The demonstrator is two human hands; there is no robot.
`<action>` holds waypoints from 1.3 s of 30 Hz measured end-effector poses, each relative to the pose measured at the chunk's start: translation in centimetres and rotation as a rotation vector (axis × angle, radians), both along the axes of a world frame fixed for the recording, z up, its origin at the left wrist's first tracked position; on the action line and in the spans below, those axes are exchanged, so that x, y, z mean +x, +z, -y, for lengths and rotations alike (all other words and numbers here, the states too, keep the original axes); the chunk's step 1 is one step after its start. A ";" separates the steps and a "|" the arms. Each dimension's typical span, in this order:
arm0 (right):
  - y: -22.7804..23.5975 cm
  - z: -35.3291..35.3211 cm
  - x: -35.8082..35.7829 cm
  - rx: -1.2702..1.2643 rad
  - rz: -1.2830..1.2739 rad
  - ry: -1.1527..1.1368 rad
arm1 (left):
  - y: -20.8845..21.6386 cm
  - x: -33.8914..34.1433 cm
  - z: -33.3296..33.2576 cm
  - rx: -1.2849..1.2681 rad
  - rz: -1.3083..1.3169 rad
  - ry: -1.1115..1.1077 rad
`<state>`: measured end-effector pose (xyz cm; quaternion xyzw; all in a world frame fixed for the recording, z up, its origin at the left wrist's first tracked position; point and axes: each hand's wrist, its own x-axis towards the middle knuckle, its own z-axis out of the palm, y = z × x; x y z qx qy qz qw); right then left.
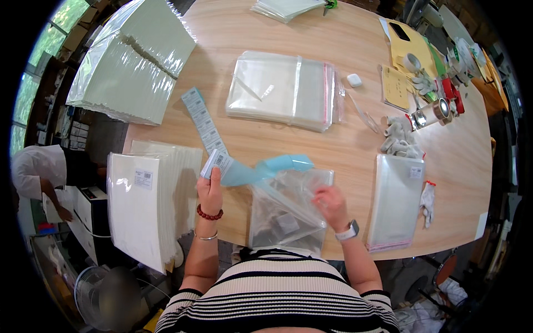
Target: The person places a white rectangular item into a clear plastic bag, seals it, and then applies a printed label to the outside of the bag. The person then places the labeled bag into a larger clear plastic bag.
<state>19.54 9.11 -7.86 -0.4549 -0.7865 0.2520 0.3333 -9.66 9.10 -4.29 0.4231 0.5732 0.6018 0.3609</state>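
Observation:
My left hand is closed around a folded part of a label strip, with printed barcode labels facing up. The strip runs away to the far left across the table, and its light blue backing curls off to the right. In front of my body lies a clear plastic bag, its lower edge close to my shirt. Over the right side of that bag is my right hand; its fingers are smeared by motion, so whether they hold anything cannot be told.
A stack of clear bags lies mid-table, and another bag stack with a label is at right. White wrapped boards stand at left, below a larger wrapped pile. Gloves and a metal tumbler sit at right.

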 end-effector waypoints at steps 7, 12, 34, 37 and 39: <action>-0.5 3.3 -3.7 -0.640 0.013 0.461 | -1.6 3.5 1.5 -0.263 0.159 -0.444; 2.8 -0.9 -5.6 -0.618 -0.654 -0.052 | -1.8 7.0 2.2 -0.299 0.279 -0.683; 2.1 2.6 -1.7 0.032 -0.296 0.072 | -2.6 2.8 0.4 -0.269 0.581 0.038; -1.7 0.8 0.7 -0.413 -0.383 -0.331 | -2.9 0.3 0.2 -0.160 0.428 0.060; -3.2 -0.6 1.5 -0.560 -0.447 -0.398 | -3.0 -0.5 0.2 -0.147 0.397 0.018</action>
